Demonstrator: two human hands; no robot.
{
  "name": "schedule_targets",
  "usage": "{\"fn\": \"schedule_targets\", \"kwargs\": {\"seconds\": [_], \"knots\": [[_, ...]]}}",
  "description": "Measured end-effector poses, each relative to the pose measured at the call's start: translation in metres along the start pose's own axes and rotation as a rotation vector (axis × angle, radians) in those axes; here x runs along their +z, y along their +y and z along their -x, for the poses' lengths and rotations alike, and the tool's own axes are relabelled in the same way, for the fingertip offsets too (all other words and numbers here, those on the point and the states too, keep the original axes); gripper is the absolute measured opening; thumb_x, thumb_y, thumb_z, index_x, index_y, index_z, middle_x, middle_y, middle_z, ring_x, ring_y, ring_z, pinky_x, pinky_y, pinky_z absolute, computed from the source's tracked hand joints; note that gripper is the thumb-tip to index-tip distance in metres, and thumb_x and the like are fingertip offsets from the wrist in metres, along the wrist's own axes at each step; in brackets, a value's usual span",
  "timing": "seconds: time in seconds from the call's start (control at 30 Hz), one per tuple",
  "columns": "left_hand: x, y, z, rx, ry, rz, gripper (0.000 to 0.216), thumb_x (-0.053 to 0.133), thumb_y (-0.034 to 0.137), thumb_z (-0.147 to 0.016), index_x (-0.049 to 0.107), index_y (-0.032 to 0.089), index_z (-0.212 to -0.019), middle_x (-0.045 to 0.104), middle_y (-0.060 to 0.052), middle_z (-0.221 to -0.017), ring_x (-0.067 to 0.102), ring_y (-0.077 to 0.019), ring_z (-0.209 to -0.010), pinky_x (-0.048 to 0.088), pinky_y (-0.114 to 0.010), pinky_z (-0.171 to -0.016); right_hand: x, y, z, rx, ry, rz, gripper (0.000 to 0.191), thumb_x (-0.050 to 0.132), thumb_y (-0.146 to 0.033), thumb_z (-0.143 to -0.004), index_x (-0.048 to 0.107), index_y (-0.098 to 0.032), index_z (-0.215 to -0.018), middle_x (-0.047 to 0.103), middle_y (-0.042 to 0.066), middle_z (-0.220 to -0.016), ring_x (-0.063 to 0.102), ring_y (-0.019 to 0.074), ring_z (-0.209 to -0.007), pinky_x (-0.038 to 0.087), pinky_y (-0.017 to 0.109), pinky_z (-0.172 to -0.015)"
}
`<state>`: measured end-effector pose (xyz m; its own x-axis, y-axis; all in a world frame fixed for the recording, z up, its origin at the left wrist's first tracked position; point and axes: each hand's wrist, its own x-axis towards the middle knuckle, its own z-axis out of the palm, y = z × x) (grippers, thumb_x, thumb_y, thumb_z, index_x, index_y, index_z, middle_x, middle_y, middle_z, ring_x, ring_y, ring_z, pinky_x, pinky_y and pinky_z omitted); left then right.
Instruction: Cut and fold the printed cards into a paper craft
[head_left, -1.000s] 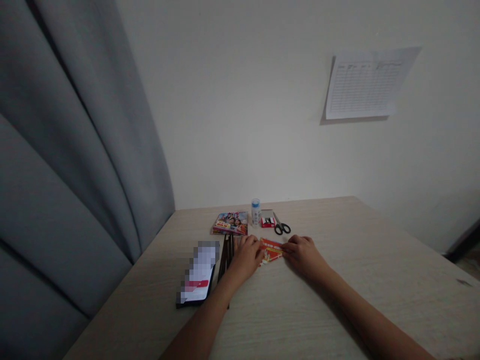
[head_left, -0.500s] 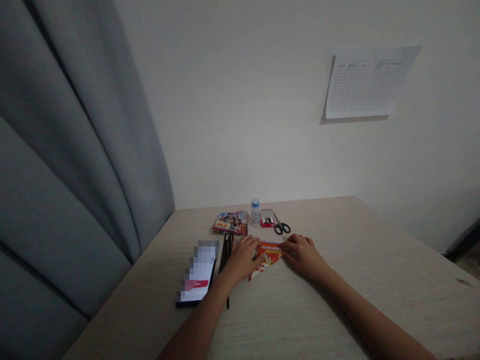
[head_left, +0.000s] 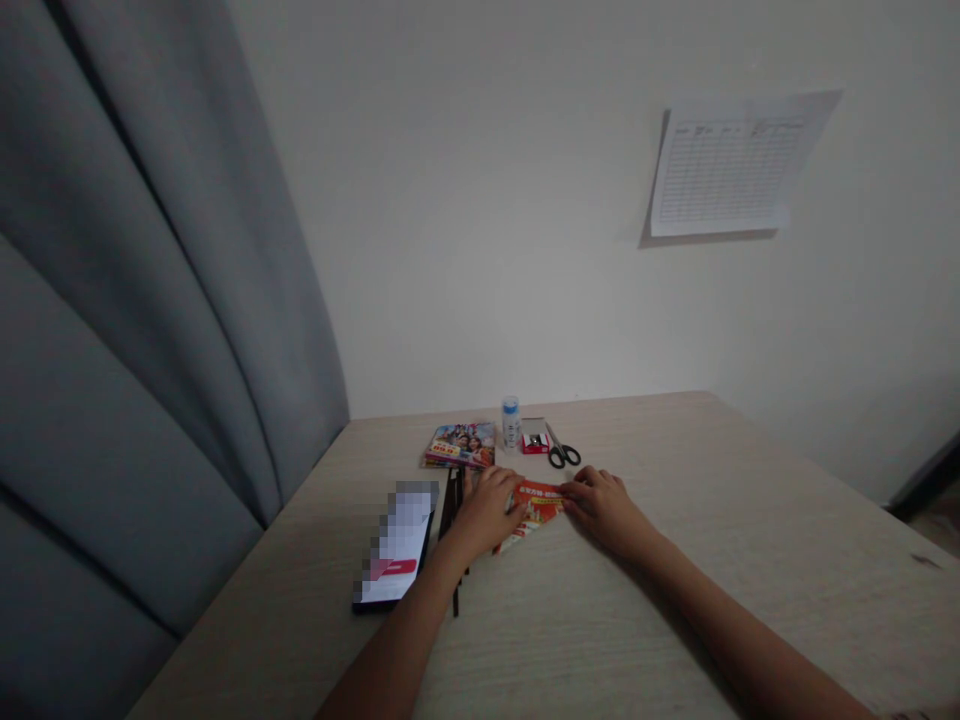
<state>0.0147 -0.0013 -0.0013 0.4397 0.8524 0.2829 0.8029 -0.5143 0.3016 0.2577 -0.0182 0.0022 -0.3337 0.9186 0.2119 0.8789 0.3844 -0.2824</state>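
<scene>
A printed, red-and-orange piece of folded paper [head_left: 538, 507] lies on the table between my hands, roughly triangular with its lower edge slanting. My left hand [head_left: 489, 512] bends over the paper's left part, the thumb resting on the print and the fingers curled along the upper edge. At the right corner, my right hand [head_left: 598, 505] pinches the paper between thumb and fingers. The left end of the sheet is hidden under my left hand.
Left of my forearm lie a phone [head_left: 401, 550] with a lit screen and several thin dark sticks [head_left: 455, 600]. Behind stand a stack of printed leaflets [head_left: 461, 445], a clear blue-topped bottle [head_left: 511, 425], a small red-and-white box [head_left: 535, 440] and black-handled scissors [head_left: 564, 456].
The paper's lower left tip has shifted slightly up and left, and its surface looks a little flatter. Both hands stay almost in the same place.
</scene>
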Motion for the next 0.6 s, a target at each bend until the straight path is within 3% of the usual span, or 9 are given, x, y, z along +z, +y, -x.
{"fn": "schedule_targets", "kwargs": {"seconds": [0.6], "knots": [[0.0043,-0.0007,0.0016,-0.015,0.02,0.013,0.03,0.061,0.03,-0.088,0.059,0.024,-0.117,0.061,-0.008,-0.13,0.046,-0.0284,-0.13,0.005,-0.064,-0.117,0.0017,0.0018,-0.0002,-0.002,0.007,0.008,0.03,0.052,-0.035,-0.097,0.068,-0.034,-0.122,0.06,0.009,-0.113,0.054,0.0242,-0.106,0.039,0.04,-0.095]]}}
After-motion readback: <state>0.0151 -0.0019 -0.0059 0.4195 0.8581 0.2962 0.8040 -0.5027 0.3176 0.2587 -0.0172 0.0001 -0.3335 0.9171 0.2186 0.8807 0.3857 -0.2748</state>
